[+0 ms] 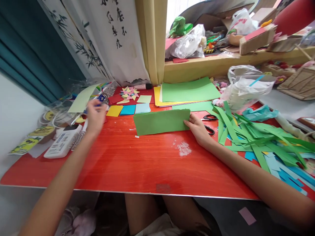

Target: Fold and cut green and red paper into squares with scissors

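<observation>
My right hand [197, 127] pinches the right end of a long strip-shaped stack of green paper [161, 123], which stands tilted up from the red table [118, 170]. Over at the left, my left hand [95, 116] is closed beside a clutter of small tools and clear plastic; what its fingers grip, if anything, is hard to make out. Something dark blue [101, 97] shows just above those fingers. A pale green sheet [83, 98] leans behind that hand. Black-handled scissors [210, 124] lie just beyond my right hand, their blades partly covered.
Yellow [114, 111], blue [127, 110] and pale blue squares [142, 108] lie in a row near a folded paper star [129, 93]. Large green sheets [190, 90] are stacked behind. Green offcuts [261, 141] heap at right. A white power strip [62, 142] lies left.
</observation>
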Available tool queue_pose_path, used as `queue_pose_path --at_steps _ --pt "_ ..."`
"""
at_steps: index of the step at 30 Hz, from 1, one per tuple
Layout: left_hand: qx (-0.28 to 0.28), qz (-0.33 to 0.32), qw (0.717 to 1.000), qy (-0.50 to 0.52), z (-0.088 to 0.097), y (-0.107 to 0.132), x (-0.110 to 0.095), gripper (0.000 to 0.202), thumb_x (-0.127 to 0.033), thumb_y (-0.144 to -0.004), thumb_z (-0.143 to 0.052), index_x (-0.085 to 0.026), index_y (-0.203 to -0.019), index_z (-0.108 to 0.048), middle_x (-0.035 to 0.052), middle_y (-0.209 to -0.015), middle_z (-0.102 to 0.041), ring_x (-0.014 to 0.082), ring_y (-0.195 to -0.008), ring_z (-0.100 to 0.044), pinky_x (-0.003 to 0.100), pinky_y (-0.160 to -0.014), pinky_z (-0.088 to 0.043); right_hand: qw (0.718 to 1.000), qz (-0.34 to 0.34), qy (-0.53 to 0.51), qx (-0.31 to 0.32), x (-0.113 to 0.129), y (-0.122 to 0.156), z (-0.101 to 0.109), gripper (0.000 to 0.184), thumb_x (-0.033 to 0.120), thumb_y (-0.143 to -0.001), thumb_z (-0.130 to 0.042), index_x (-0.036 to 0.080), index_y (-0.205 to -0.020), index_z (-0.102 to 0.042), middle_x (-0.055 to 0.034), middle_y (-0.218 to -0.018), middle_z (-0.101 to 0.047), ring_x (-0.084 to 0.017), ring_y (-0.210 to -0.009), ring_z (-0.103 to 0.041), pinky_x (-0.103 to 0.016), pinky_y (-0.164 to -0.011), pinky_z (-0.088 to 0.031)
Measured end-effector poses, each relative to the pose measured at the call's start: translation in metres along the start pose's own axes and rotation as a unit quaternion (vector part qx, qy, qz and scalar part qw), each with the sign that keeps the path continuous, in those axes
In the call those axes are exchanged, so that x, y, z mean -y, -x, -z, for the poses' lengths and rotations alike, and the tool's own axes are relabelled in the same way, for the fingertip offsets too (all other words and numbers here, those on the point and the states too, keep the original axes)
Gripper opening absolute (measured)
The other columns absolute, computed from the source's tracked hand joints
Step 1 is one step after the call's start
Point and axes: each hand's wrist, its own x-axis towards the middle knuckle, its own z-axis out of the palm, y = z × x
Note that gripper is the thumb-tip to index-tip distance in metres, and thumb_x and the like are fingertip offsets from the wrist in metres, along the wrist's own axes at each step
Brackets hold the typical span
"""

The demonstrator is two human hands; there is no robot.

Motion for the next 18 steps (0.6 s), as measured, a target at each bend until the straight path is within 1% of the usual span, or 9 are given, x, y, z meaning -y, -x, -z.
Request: queue_pose_path --at_steps 1,2,3,5,6,8,10,14,18 --pt "0.076 0.033 0.996 0.045 -0.023 0.016 -0.012 0.044 -0.028 -0.079 -0.061 -0.017 -0.113 -0.037 0.0142 -0.127 -0.041 0.0272 -0.124 -0.040 0.049 -0.106 -0.028 1.000 0.006 -0.006 0.002 -0.001 -0.001 0.001 0.026 0.020 -0.079 -0.053 0.025 -0.104 -0.058 -0.0015 -0.112 -0.064 -0.021 -0.106 -0.058 -0.038 -0.094 -0.046" --pt "0.138 0.066 0.984 0.096 -0.044 0.030 -0.023 0.053 -0.027 -0.071 -0.070 -0.020 -0.114 -0.039 0.0118 -0.127 -0.044 0.0260 -0.126 -0.039 0.045 -0.105 -0.030 1.000 0.012 -0.011 0.004 -0.002 -0.002 0.002 0.027 0.020 -0.079 -0.054 0.025 -0.105 -0.058 -0.0012 -0.112 -0.063 -0.020 -0.106 -0.058 -0.038 -0.094 -0.046" --pt "0.181 0.080 0.974 0.115 -0.061 0.042 -0.034 0.062 -0.028 -0.065 -0.075 -0.021 -0.116 -0.040 0.0110 -0.123 -0.049 0.0265 -0.122 -0.044 0.043 -0.101 -0.036 1.000 0.018 -0.014 0.004 -0.002 -0.002 0.003 0.027 0.020 -0.079 -0.054 0.025 -0.106 -0.058 -0.0010 -0.113 -0.063 -0.020 -0.107 -0.058 -0.038 -0.094 -0.046" --pt "0.222 0.123 0.952 0.170 -0.084 0.058 -0.052 0.064 -0.037 -0.066 -0.073 -0.022 -0.120 -0.042 0.0103 -0.115 -0.056 0.0275 -0.110 -0.055 0.043 -0.091 -0.044 0.999 0.030 -0.017 -0.003 -0.004 -0.004 0.005 0.028 0.021 -0.080 -0.053 0.025 -0.107 -0.057 -0.0011 -0.113 -0.063 -0.020 -0.108 -0.057 -0.039 -0.095 -0.045" --pt "0.220 0.141 0.942 0.209 -0.090 0.063 -0.059 0.060 -0.045 -0.070 -0.068 -0.022 -0.120 -0.044 0.0106 -0.112 -0.059 0.0281 -0.105 -0.057 0.043 -0.087 -0.046 0.999 0.037 -0.020 -0.009 -0.004 -0.004 0.006 0.028 0.021 -0.080 -0.053 0.026 -0.108 -0.056 -0.0011 -0.113 -0.063 -0.020 -0.108 -0.056 -0.039 -0.096 -0.045" --pt "0.209 0.138 0.919 0.304 -0.093 0.068 -0.066 0.056 -0.059 -0.078 -0.052 -0.020 -0.120 -0.046 0.0118 -0.113 -0.060 0.0281 -0.105 -0.058 0.043 -0.085 -0.047 0.998 0.049 -0.026 -0.024 -0.004 -0.005 0.006 0.030 0.021 -0.081 -0.053 0.026 -0.110 -0.055 -0.0014 -0.114 -0.063 -0.020 -0.111 -0.055 -0.039 -0.097 -0.043" --pt "0.210 0.098 0.899 0.371 -0.091 0.073 -0.066 0.060 -0.065 -0.081 -0.041 -0.020 -0.119 -0.047 0.0124 -0.119 -0.059 0.0275 -0.110 -0.056 0.042 -0.088 -0.046 0.998 0.052 -0.031 -0.036 -0.004 -0.005 0.006 0.031 0.020 -0.080 -0.053 0.025 -0.110 -0.055 -0.0019 -0.115 -0.062 -0.020 -0.112 -0.054 -0.039 -0.098 -0.043" --pt "0.255 0.053 0.897 0.358 -0.088 0.081 -0.051 0.070 -0.067 -0.069 -0.057 -0.022 -0.121 -0.049 0.0122 -0.127 -0.055 0.0296 -0.116 -0.052 0.041 -0.092 -0.045 0.999 0.024 -0.028 -0.016 -0.006 -0.005 0.006 0.035 0.018 -0.077 -0.050 0.024 -0.112 -0.053 -0.0025 -0.113 -0.063 -0.020 -0.106 -0.057 -0.040 -0.095 -0.044" --pt "0.285 0.034 0.892 0.349 -0.085 0.083 -0.048 0.085 -0.076 -0.056 -0.059 -0.017 -0.117 -0.054 0.0152 -0.122 -0.058 0.0324 -0.120 -0.049 0.040 -0.095 -0.042 1.000 0.019 -0.005 -0.016 -0.007 -0.005 0.007 0.039 0.015 -0.076 -0.048 0.025 -0.113 -0.052 -0.0021 -0.114 -0.063 -0.020 -0.104 -0.058 -0.038 -0.094 -0.045"
